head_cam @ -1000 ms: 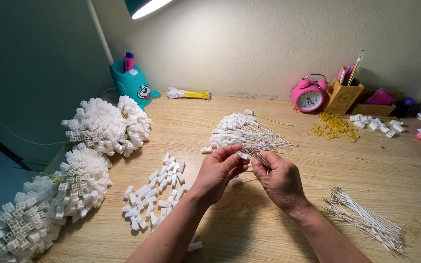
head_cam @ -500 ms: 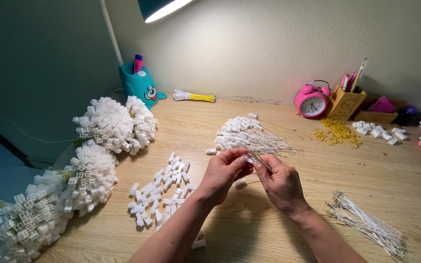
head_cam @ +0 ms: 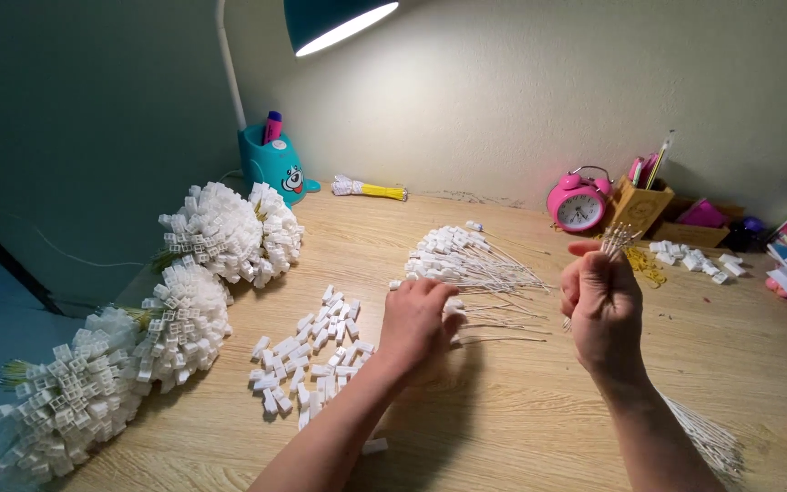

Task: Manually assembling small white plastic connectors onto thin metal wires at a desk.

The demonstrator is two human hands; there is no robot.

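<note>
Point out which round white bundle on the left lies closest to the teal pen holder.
The uppermost bundle, directly below the teal pen holder and nearly touching it. The middle bundle and the lowest bundle trail away towards the desk's near-left edge.

My pale wood worktop (head_cam: 539, 410), loose white clips (head_cam: 307, 360) scattered on it, bundled clip clusters (head_cam: 220, 232) at left, heap of clipped thin stems (head_cam: 466, 260), pink alarm clock (head_cam: 576, 202), teal pen holder (head_cam: 275, 164).

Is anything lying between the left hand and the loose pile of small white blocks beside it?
Nothing visible: the left hand rests on the desk right beside the loose white blocks, with only bare wood between them.
</note>
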